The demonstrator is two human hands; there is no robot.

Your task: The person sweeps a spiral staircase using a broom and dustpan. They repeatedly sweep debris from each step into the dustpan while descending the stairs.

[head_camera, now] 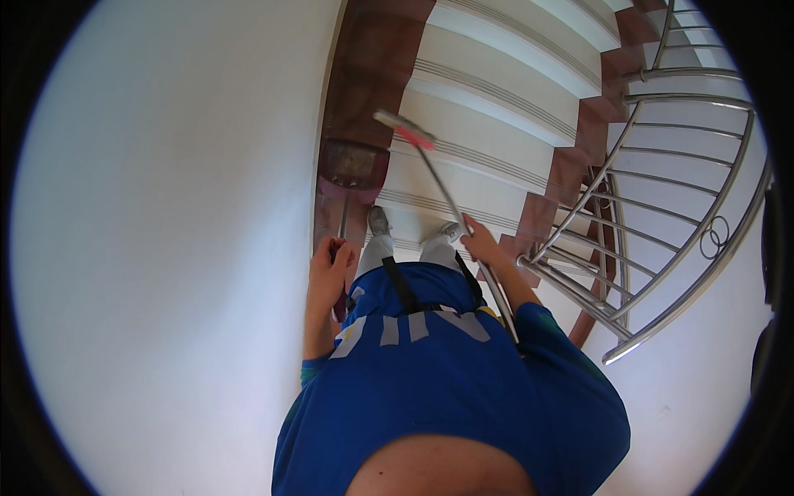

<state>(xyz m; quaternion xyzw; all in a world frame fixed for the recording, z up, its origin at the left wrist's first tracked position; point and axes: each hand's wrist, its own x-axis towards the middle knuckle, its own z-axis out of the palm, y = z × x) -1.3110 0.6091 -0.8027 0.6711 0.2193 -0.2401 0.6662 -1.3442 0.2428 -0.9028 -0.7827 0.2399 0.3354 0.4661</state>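
Observation:
My left hand (332,257) is closed around the handle of a dark red dustpan (353,166), close beside the wall. The pan hangs or rests over the reddish-brown border at the left end of the steps; I cannot tell whether it touches. Some grey matter seems to lie inside it. With my right hand (481,239) I grip the metal stick of a broom (441,178). Its pink and pale head (406,129) is slightly blurred and lies over the steps, beyond the dustpan and to its right. The stick's rear end runs back beside my right arm.
Pale stairs (490,105) with grooved edges extend ahead of my shoes (378,220). A white wall (167,217) borders the left side. On the right stands a curved stainless-steel railing (664,186), with a brown band along the step ends.

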